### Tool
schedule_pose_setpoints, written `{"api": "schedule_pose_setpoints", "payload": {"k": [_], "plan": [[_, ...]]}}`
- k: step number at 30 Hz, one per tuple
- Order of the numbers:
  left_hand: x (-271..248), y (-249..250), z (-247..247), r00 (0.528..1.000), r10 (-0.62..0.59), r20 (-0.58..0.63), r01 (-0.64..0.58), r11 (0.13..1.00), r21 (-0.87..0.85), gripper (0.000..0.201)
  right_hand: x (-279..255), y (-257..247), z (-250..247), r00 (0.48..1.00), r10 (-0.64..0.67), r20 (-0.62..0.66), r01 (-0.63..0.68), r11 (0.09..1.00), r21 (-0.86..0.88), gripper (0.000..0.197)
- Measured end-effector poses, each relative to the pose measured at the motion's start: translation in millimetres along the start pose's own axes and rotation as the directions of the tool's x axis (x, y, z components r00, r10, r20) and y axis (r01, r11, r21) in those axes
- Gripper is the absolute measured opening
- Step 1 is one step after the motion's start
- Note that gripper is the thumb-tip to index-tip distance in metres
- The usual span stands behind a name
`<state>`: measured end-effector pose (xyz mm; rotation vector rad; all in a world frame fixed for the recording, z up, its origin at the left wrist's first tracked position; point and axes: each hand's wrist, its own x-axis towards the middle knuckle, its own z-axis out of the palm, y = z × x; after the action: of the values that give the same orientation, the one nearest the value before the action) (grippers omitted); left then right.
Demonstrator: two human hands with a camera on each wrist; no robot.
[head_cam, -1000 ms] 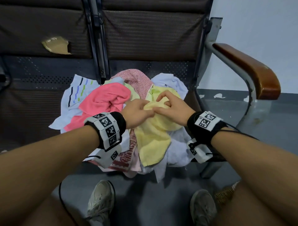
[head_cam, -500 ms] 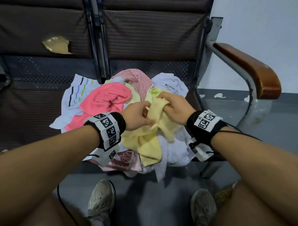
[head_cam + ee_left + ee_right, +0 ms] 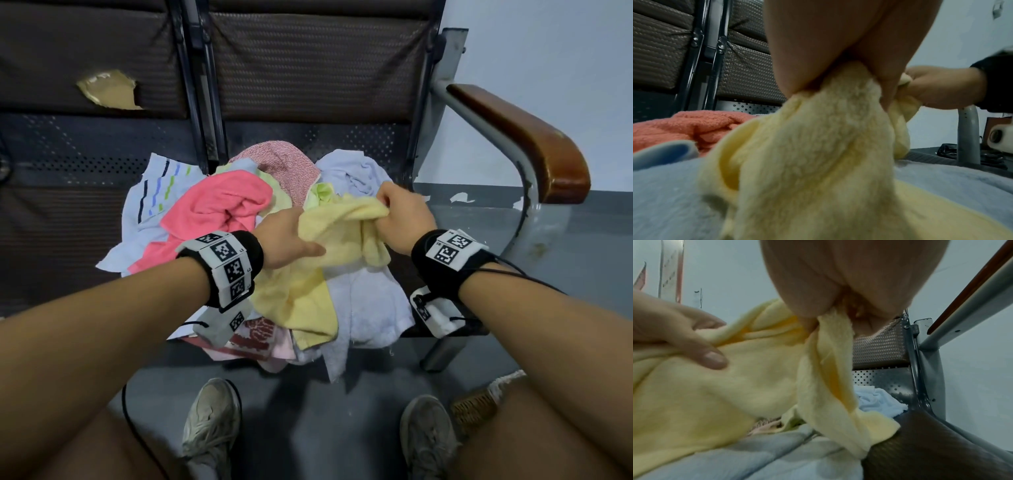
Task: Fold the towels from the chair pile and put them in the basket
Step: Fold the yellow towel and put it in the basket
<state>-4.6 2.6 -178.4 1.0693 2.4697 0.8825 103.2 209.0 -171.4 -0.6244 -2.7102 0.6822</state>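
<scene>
A pale yellow towel (image 3: 339,233) is stretched between both hands above the pile on the chair seat. My left hand (image 3: 291,236) grips its near left part, thumb on top of the cloth (image 3: 818,146). My right hand (image 3: 394,212) clutches a bunched edge of the same yellow towel (image 3: 756,369), whose loose end hangs down. Under it lie a pink towel (image 3: 219,205), a white towel (image 3: 363,308), a striped white towel (image 3: 154,192), a speckled red one (image 3: 284,168) and a light blue one (image 3: 352,171). A corner of a woven basket (image 3: 476,407) shows by my right knee.
The pile sits on a dark padded bench seat with a metal frame (image 3: 442,113) and a wooden armrest (image 3: 527,140) at the right. A torn spot (image 3: 109,90) marks the left backrest. My shoes (image 3: 212,421) stand on the grey floor below.
Both hands closed on the yellow towel and lifted it off the pile. They have moved apart, the right hand going right, spreading the cloth between them.
</scene>
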Motion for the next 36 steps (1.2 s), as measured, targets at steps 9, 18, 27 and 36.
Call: {"api": "schedule_pose_setpoints", "payload": {"k": [9,18,27,36], "plan": [[8,11,-9,0.981,-0.105,-0.163,0.083,0.988,-0.132,0.04,-12,3,7,0.925,-0.148,0.349,0.166,0.986,-0.021,0.024],[11,3,-13,0.984,-0.071,-0.162,0.041,0.983,-0.181,0.04,-1,1,-4,0.973,0.002,0.23,-0.103,0.898,0.428,0.042],[9,13,-13,0.983,-0.086,-0.159,0.029,0.943,-0.332,0.036,-3,12,-2,0.937,0.003,0.349,-0.123,0.939,0.321,0.042],[2,25,-1,0.99,0.128,0.054,-0.1,0.926,-0.364,0.036,-20,-9,14,0.702,-0.024,0.712,-0.105,0.985,0.136,0.039]]}}
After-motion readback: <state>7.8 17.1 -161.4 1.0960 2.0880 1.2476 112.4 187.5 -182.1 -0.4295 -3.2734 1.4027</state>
